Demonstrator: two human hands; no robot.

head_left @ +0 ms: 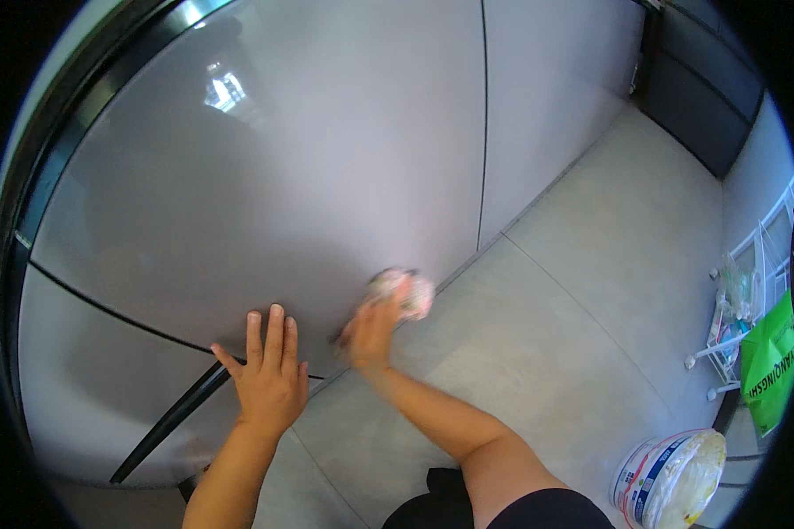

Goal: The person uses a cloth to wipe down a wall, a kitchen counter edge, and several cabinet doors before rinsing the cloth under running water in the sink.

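Observation:
My right hand [372, 337] is closed on a pink and white cloth [404, 294], pressed against the lower part of a glossy pale grey wall panel [326, 159], close to where it meets the floor. Hand and cloth are slightly blurred by motion. Farther left, my left hand [272, 375] lies flat against the panel with its fingers stretched out and holds nothing. Beside its thumb, a dark seam crosses the panel, and a long black tapered strip [172, 421] slants down to the left.
Grey tiles cover the floor [538, 353]. A white bucket [670, 480] stands at the lower right. Behind it are a white wire rack [741, 309] on wheels and a bright green bag [772, 361]. A dark door [701, 88] is at the far right.

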